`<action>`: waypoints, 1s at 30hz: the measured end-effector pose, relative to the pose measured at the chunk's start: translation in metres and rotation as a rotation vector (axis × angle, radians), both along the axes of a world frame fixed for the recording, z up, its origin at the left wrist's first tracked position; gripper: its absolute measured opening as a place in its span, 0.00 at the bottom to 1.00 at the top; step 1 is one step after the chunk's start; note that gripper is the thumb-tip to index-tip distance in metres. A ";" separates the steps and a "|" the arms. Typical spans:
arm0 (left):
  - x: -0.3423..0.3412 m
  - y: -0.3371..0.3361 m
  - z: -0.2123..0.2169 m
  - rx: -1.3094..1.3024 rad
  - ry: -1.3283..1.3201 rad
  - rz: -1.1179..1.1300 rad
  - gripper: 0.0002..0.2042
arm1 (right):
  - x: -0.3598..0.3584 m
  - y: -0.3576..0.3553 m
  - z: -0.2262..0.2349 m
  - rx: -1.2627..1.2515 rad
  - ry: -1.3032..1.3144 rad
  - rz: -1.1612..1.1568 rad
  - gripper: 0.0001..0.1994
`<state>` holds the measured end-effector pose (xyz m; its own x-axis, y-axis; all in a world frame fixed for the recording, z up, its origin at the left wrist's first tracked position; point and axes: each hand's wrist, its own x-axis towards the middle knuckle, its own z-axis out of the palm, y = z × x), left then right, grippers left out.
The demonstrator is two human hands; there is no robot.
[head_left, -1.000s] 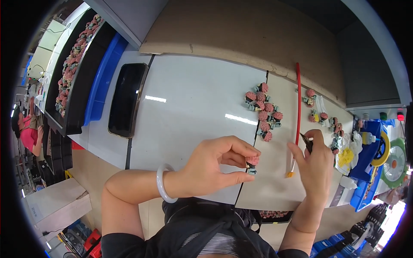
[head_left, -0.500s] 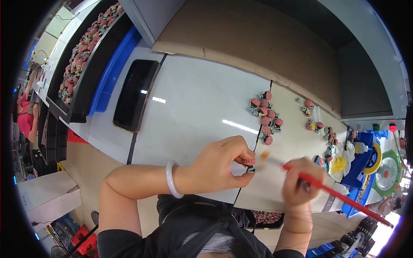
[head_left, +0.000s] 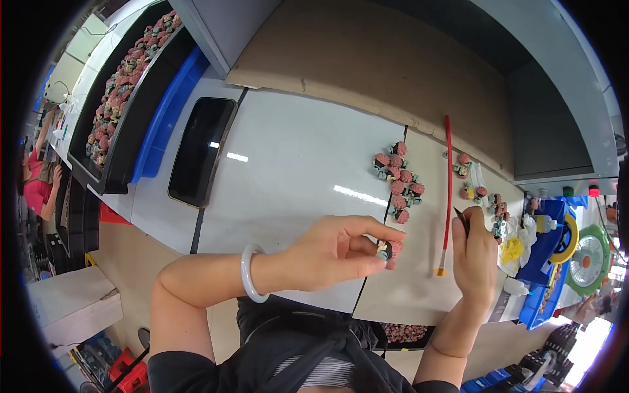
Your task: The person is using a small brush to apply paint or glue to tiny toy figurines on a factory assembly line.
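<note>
— What have you got in your left hand (head_left: 334,252)?

— A tiny figurine (head_left: 389,249), pinched between my thumb and fingertips. It has a knobbly pink top and a darker, glossy base. I hold it just above the near edge of the white table (head_left: 295,177), which is smooth and shines under the light.

— And your right hand (head_left: 475,252)?

— It's curled around a thin dark tool (head_left: 461,219), whose pointed end sticks up past my fingers. I can't tell what the tool is made of. Just to its left lies a long red paintbrush (head_left: 447,190), a slim straight stick with a pale orange tip, flat on the tabletop; my hand isn't on it.

— Any more of those little pieces?

— A cluster of pink figurines (head_left: 398,180) sits beyond my left hand, bumpy and rounded, packed close together. More are scattered farther right, near a crumpled white rag stained yellow (head_left: 514,245). On my left wrist I wear a smooth, pale bangle (head_left: 247,274). Far left, a flat black rectangular tray (head_left: 200,150) lies on the table, glossy and dark.
</note>
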<state>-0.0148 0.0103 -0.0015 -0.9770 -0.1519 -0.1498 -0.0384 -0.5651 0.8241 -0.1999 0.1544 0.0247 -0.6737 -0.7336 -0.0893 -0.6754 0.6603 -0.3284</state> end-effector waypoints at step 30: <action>0.001 0.003 0.006 -0.292 -0.054 -0.012 0.18 | 0.036 -0.007 -0.013 -0.410 -0.181 0.626 0.18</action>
<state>-0.0135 0.0135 0.0040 -0.9708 -0.1847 -0.1533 -0.0921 -0.3033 0.9484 -0.1642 0.1473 0.0114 -0.1231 -0.9715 0.2025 -0.7958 -0.0253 -0.6051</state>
